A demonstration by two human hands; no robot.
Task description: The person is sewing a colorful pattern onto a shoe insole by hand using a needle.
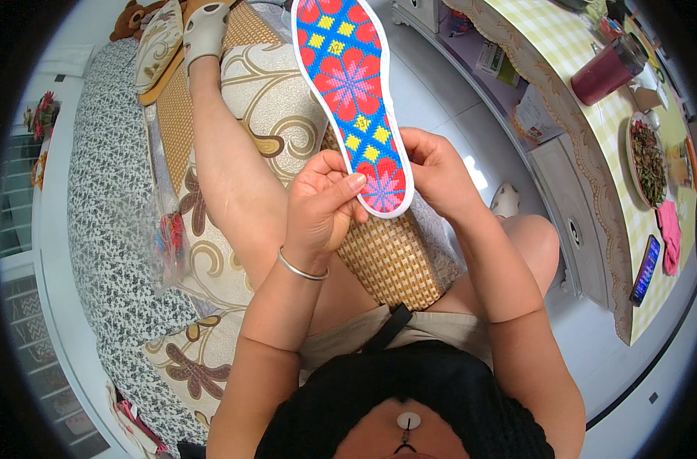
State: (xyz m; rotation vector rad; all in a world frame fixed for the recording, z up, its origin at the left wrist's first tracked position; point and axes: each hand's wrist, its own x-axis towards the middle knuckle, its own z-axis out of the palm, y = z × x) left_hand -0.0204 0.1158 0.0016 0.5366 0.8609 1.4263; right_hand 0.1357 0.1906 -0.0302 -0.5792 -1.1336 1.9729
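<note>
An embroidered shoe insole (350,73) with a white edge is held up in front of me, its heel end nearest and its toe end reaching the top of the view. Red and pink flowers on it alternate with yellow diamonds on blue. My left hand (325,195) grips the heel's left side, thumb on the patterned face. On the other side my right hand (438,172) holds the edge, its fingertips partly hidden behind the insole. A clear plastic bag of colourful thread (169,239) lies on the seat to the left.
Under my outstretched leg is a patterned cushion cover (276,99) beside a woven mat (387,260). A checked tablecloth (551,46) covers the table at right, with a maroon tumbler (609,70), a plate of food (647,161), a pink cloth (669,237) and a phone (645,270).
</note>
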